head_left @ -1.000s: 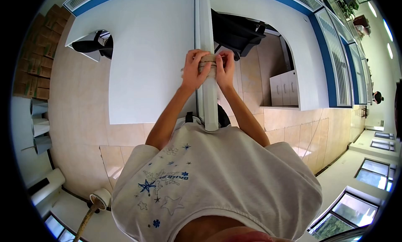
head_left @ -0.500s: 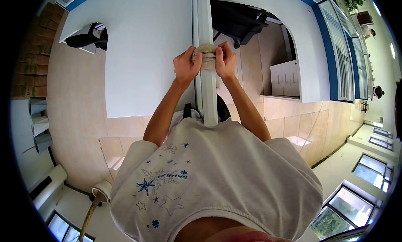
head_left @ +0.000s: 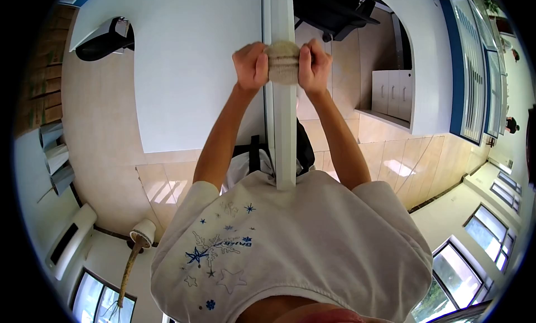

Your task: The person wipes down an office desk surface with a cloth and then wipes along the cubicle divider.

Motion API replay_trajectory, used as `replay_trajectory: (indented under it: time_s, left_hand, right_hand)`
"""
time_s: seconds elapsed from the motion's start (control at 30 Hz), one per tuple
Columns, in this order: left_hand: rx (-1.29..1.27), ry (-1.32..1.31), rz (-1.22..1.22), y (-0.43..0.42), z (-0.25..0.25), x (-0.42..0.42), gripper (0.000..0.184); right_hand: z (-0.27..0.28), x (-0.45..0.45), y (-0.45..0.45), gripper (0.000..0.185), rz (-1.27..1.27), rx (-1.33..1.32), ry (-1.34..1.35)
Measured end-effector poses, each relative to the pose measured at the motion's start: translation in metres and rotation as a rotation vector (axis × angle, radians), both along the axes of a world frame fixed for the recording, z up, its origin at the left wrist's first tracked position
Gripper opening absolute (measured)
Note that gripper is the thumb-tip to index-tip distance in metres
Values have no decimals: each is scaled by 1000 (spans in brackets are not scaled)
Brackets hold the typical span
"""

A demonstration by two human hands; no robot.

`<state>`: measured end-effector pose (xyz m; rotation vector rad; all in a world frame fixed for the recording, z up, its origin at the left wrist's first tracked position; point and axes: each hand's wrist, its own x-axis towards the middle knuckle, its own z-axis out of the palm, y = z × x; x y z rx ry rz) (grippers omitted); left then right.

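Observation:
A beige, rounded cloth-like bundle (head_left: 283, 63) hangs over the top of a narrow white partition (head_left: 285, 133), with a seam or fold across its middle. My left hand (head_left: 250, 65) grips its left side, the thumb lying along the edge and the fingers curled behind. On the right side my right hand (head_left: 315, 66) holds it in the same way, fingers folded round. Both forearms reach forward, one on each side of the partition. What lies behind the bundle is hidden.
A white desk (head_left: 195, 71) is left of the partition, with a black chair (head_left: 103, 43) beyond it. To the right are another black chair (head_left: 340, 13) and a white drawer cabinet (head_left: 392, 93). A potted plant (head_left: 143, 232) stands lower left.
Both hands have moved forward along the partition and a little apart. The bundle, earlier narrow and mostly covered by the fingers, now shows wider and rounder between them. The view has shifted slightly.

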<state>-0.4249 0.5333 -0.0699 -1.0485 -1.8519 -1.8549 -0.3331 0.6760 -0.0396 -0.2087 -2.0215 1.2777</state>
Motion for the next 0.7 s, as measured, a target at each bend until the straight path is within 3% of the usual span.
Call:
replay_trajectory:
  time_s: [0.3, 0.4, 0.53, 0.6, 0.7]
  left_hand:
    - [-47, -22, -41, 50, -7, -99, 39]
    - [-167, -10, 12, 58, 0, -119, 40]
    - [-320, -304, 113, 54, 13, -95, 45]
    - [-415, -254, 191, 45, 28, -74, 46]
    - [-430, -288, 146, 28, 26, -47, 47]
  right_hand:
    - [-15, -105, 50, 29, -73, 5, 81]
    - [-2, -119, 51, 33, -202, 4, -78]
    - [4, -111, 45, 40, -235, -136, -155]
    - [-5, -107, 41, 40, -151, -281, -86]
    - [-5, -75, 28, 40, -143, -233, -120]
